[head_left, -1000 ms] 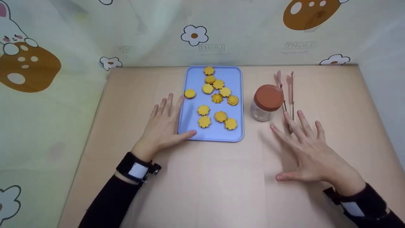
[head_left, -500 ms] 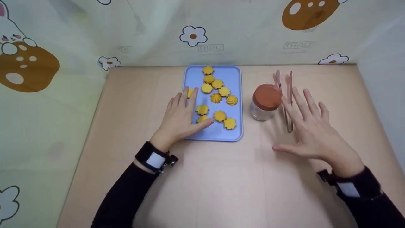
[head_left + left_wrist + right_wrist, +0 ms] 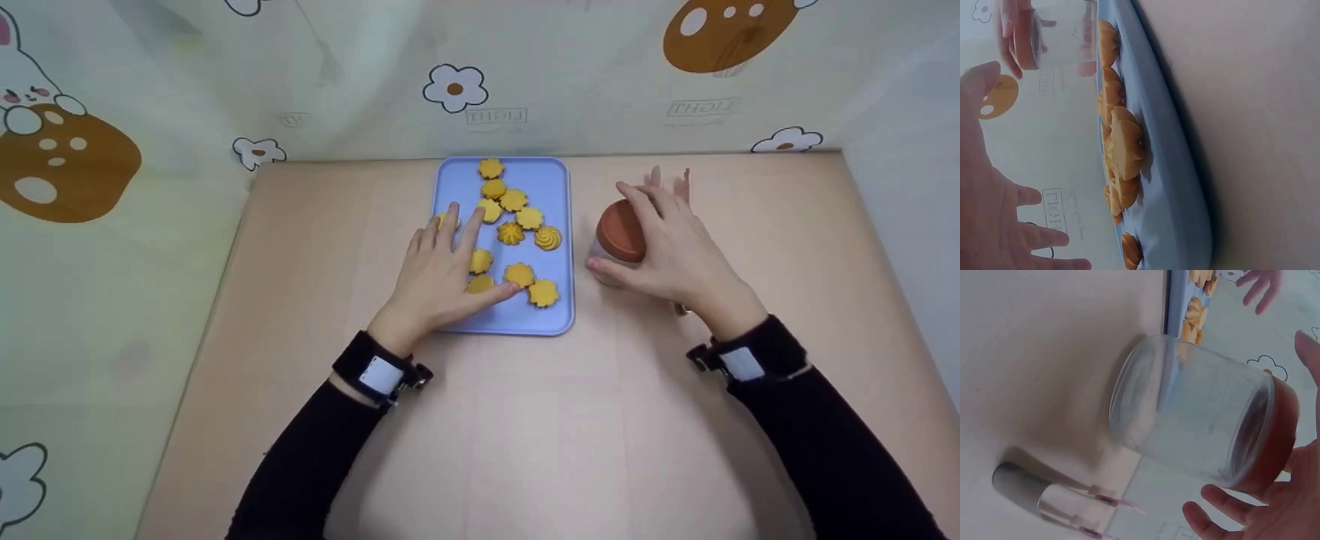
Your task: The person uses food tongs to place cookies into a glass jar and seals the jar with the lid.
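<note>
Your right hand (image 3: pixel 667 247) curls over the brown lid of the glass jar (image 3: pixel 616 240), right of centre on the counter (image 3: pixel 525 420). Your left hand (image 3: pixel 439 274) lies flat, fingers straight, over yellow cookies (image 3: pixel 529 217) on the blue tray (image 3: pixel 559 180), frame centre.

Bright, even light, soft shadows; wrist views look blurred, perhaps defocused.

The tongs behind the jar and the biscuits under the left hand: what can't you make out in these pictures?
- Tongs: head view shows only the tips; the right hand covers the rest.
- Jar: head view, the right hand hides its far side; whether anything is inside cannot be told.
- Biscuits on the blue tray: the left hand covers several, so no full count.
</note>
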A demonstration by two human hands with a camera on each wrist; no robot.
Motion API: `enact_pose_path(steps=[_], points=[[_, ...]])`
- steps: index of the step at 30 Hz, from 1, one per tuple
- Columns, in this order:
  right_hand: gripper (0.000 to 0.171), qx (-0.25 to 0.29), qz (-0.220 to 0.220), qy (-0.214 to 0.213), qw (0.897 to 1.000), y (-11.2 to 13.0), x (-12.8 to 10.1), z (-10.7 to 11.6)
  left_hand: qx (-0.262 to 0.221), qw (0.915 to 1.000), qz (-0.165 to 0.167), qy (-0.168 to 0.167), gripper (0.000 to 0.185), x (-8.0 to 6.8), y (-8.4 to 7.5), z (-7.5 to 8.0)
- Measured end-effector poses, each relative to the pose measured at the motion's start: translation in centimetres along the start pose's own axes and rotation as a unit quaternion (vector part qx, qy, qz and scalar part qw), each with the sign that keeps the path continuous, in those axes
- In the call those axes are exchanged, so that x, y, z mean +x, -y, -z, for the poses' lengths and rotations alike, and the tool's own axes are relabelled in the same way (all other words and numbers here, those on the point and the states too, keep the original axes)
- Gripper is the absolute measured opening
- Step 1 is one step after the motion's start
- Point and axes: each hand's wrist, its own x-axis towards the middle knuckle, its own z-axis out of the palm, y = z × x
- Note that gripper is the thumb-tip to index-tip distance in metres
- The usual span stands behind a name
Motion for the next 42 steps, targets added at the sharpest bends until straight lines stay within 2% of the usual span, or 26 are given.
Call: enact_pose_path(steps=[6,10,15,19,25,31,36,39,42], points=[[0.094,0.001,-0.016,-0.001,1.000,0.3,0.8,-0.8,-0.001,1.0000,0.002,-0.001,0.123,0.0,0.1,-0.2],[0.083,0.016,-0.043,-0.024,0.999,0.5,1.1,-1.2,-0.005,1.0000,0.001,-0.004,0.124,0.0,0.1,-0.2],[0.079,0.040,-0.087,-0.058,0.994,1.2,1.2,-1.2,-0.017,0.9998,0.000,-0.005,0.126,0.2,-0.2,-0.1],[0.078,0.039,-0.084,-0.080,0.992,2.6,1.1,-0.3,-0.029,0.9995,-0.002,-0.014,0.128,0.3,-0.4,-0.1],[0.074,0.036,-0.017,-0.116,0.992,5.2,0.5,0.4,-0.072,0.9967,-0.014,-0.034,0.135,0.3,-1.3,-0.1],[0.073,0.029,0.049,-0.162,0.985,7.4,-1.0,0.1,-0.158,0.9849,-0.052,-0.048,0.147,-0.2,-2.9,-0.5],[0.070,0.037,0.086,-0.155,0.984,9.2,-2.0,-0.2,-0.193,0.9726,-0.120,-0.050,0.154,-1.3,-4.6,-1.3],[0.069,0.037,0.134,-0.164,0.977,9.7,-2.5,-0.5,-0.200,0.9650,-0.161,-0.055,0.156,-2.0,-5.5,-2.1],[0.069,0.026,0.179,-0.172,0.968,10.1,-2.9,-0.9,-0.236,0.9528,-0.180,-0.063,0.150,-2.6,-6.2,-2.9]])
